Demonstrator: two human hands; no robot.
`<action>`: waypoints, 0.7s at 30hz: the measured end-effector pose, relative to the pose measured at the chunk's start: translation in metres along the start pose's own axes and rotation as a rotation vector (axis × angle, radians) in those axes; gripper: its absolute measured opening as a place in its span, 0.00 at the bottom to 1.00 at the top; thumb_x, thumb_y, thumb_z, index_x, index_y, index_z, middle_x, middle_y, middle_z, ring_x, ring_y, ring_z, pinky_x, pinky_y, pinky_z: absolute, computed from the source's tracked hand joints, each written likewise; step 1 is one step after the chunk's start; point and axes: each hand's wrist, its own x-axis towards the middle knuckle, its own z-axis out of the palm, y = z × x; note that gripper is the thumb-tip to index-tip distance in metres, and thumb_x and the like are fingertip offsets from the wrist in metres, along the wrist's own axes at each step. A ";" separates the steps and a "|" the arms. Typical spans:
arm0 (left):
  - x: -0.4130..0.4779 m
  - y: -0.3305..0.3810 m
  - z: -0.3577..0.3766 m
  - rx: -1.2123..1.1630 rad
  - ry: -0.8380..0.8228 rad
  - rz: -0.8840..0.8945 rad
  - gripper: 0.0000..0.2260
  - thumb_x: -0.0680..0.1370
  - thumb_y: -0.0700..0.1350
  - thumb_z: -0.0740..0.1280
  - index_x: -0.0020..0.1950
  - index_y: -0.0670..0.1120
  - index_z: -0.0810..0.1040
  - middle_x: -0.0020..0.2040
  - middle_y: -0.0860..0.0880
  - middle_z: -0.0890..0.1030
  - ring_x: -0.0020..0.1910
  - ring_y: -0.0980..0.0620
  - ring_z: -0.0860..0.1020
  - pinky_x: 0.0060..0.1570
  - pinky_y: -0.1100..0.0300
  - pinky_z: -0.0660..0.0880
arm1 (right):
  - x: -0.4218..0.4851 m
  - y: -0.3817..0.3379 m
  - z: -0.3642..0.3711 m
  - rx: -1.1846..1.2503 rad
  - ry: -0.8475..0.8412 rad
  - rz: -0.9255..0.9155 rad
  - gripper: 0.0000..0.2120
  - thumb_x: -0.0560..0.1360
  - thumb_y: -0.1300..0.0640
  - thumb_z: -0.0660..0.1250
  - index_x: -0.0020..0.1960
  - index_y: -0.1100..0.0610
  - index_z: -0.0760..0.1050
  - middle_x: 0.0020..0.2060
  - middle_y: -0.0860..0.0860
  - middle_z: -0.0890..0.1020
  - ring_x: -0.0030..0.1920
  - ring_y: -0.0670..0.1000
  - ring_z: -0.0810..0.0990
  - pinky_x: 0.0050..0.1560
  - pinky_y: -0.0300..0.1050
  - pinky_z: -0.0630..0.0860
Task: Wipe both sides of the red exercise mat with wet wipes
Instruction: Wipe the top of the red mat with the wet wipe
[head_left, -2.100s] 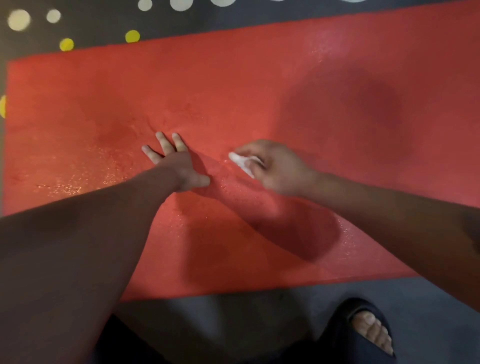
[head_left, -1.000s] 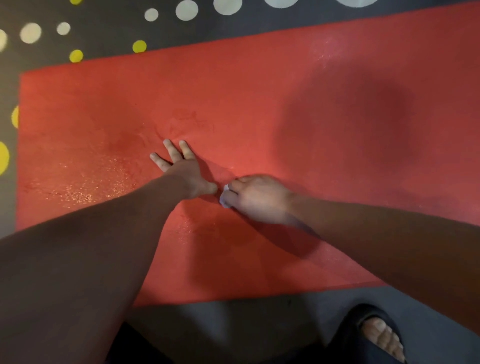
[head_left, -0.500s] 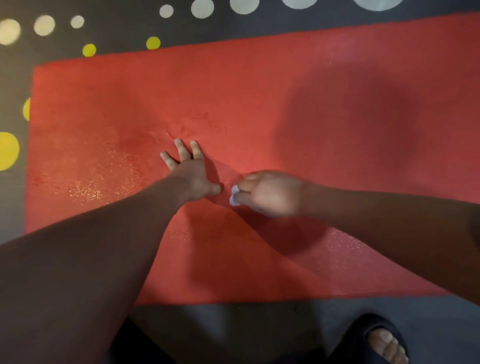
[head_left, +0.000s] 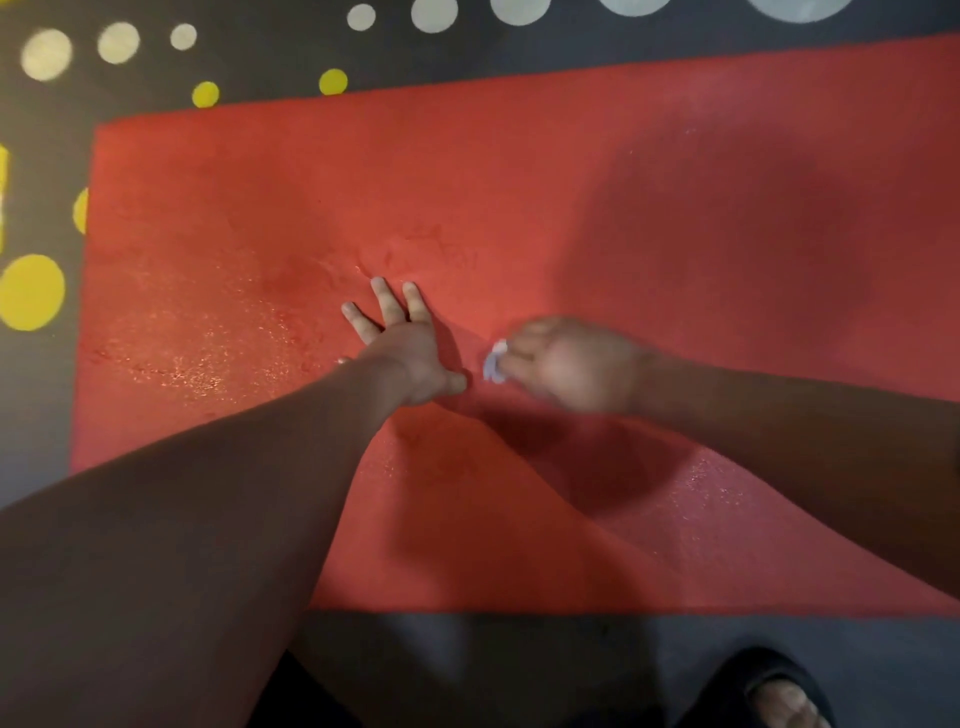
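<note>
The left hand (head_left: 410, 348) lay flat, fingers spread, on the red mat (head_left: 519, 182); beside it the right hand (head_left: 566, 364) (blurred) clutched a white wipe (head_left: 493, 362) against the mat.

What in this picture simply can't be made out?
Head view only:
White wet wipe: mostly hidden inside the motion-blurred right hand.
Red textured exercise mat: right end cut off by the frame edge; underside hidden.
Mat beneath the flat left hand: covered.
Black slipper: cropped at the bottom edge.

Dark floor (head_left: 467, 665), yellow dots (head_left: 31, 292), black sandal (head_left: 727, 696).
</note>
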 end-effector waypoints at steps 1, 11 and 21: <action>0.000 0.001 0.000 0.006 0.001 -0.002 0.60 0.71 0.59 0.75 0.79 0.48 0.28 0.76 0.43 0.22 0.73 0.27 0.27 0.73 0.28 0.55 | 0.007 0.014 -0.006 0.008 0.022 0.071 0.13 0.77 0.55 0.56 0.56 0.54 0.77 0.53 0.52 0.82 0.52 0.56 0.80 0.54 0.49 0.78; 0.001 0.004 0.002 0.014 -0.001 -0.031 0.60 0.71 0.60 0.75 0.79 0.48 0.26 0.75 0.44 0.21 0.73 0.27 0.27 0.72 0.28 0.57 | 0.054 0.072 -0.027 -0.035 0.335 0.685 0.08 0.75 0.62 0.62 0.52 0.63 0.76 0.45 0.63 0.78 0.46 0.66 0.78 0.44 0.55 0.74; 0.000 0.003 0.001 0.070 0.049 -0.002 0.61 0.71 0.62 0.74 0.80 0.44 0.29 0.77 0.38 0.26 0.73 0.22 0.31 0.76 0.33 0.49 | 0.016 0.005 0.019 0.106 0.173 0.361 0.16 0.74 0.62 0.65 0.61 0.56 0.77 0.54 0.54 0.82 0.54 0.59 0.80 0.58 0.49 0.76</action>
